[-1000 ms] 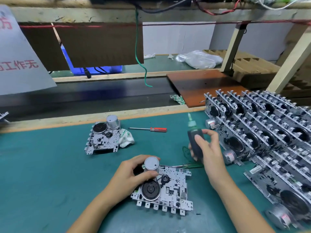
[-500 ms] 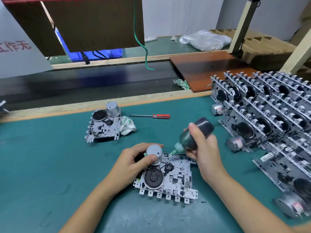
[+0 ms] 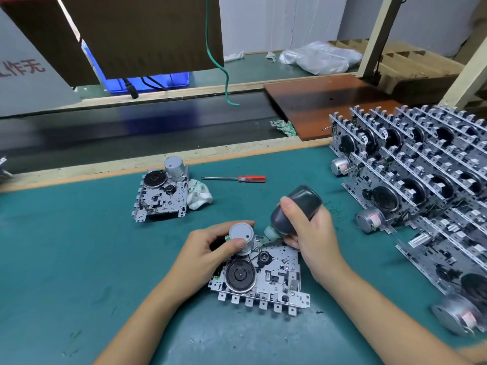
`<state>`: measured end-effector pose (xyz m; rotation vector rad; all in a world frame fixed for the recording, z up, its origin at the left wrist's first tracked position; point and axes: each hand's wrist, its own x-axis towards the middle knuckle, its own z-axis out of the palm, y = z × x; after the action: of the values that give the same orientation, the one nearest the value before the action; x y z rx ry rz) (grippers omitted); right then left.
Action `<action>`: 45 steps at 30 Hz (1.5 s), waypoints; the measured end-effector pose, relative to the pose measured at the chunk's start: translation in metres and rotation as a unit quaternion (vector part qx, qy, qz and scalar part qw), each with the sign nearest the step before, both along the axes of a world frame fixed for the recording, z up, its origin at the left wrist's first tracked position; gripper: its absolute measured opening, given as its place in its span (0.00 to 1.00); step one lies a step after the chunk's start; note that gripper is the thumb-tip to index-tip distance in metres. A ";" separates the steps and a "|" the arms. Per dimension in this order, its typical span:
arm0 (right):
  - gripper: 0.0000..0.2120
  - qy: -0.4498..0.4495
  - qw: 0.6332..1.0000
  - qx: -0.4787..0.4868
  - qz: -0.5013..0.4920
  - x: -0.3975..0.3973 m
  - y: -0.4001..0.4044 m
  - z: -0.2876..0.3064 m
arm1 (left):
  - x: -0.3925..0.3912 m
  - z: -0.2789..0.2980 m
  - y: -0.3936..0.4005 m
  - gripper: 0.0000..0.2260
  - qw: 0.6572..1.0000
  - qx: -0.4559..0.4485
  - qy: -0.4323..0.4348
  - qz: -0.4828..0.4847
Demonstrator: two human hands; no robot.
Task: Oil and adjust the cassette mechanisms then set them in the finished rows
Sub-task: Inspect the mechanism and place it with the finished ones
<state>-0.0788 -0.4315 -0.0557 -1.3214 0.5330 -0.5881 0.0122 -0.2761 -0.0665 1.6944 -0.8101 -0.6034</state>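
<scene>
- Our left hand [image 3: 210, 248] grips the motor [image 3: 241, 234] of the cassette mechanism [image 3: 263, 277] lying on the bench [image 3: 79, 259].
- Our right hand [image 3: 311, 233] grips the oil bottle [image 3: 292, 212], tipped nozzle-down onto the mechanism.

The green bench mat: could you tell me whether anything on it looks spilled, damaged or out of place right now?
No spill or damage shows. A crumpled cloth lies against the spare mechanism, and a red-handled screwdriver lies loose beyond it on the green mat.
</scene>
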 end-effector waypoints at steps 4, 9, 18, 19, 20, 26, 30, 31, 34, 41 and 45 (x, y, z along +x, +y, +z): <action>0.14 -0.024 1.000 -0.010 0.002 0.000 0.000 -0.001 | -0.001 0.001 -0.001 0.12 1.000 -0.002 -0.001 0.001; 0.14 -0.032 0.999 -0.012 -0.005 0.000 0.000 -0.002 | -0.001 0.000 -0.001 0.12 1.000 -0.001 -0.003 0.002; 0.17 -0.134 0.984 0.100 -0.067 -0.010 -0.019 0.017 | -0.001 -0.001 0.000 0.08 0.988 -0.042 -0.105 0.103; 0.17 -0.145 0.980 0.121 -0.063 -0.011 -0.021 0.016 | -0.001 -0.001 0.000 0.09 0.985 -0.041 -0.134 0.101; 0.16 -0.152 0.977 0.137 -0.058 -0.012 -0.022 0.016 | -0.002 -0.001 -0.001 0.10 0.980 -0.038 -0.169 0.096; 0.18 -0.149 0.974 0.153 -0.080 -0.012 -0.029 0.015 | -0.009 -0.002 0.001 0.18 0.928 -0.011 -0.350 0.131; 0.19 -0.064 0.988 0.070 -0.126 -0.012 -0.037 0.012 | -0.017 0.004 -0.003 0.22 0.911 0.025 -0.381 0.153; 0.18 -0.044 0.990 0.040 -0.131 -0.012 -0.039 0.010 | -0.020 0.005 -0.004 0.21 0.910 0.028 -0.384 0.152; 0.15 0.018 0.985 -0.089 -0.144 -0.012 -0.045 0.003 | -0.025 0.007 -0.003 0.19 0.908 0.033 -0.389 0.154; 0.18 0.044 0.970 -0.221 -0.087 -0.003 -0.048 -0.009 | -0.024 0.009 0.001 0.20 0.902 0.051 -0.403 0.149; 0.17 0.124 0.946 -0.292 -0.075 0.005 -0.045 -0.017 | -0.018 0.017 0.007 0.25 0.917 0.050 -0.381 0.104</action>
<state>-0.0738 -0.4766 -0.0724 -1.9463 0.7008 -0.7436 -0.0058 -0.2690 -0.0494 2.1004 -1.1244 0.2044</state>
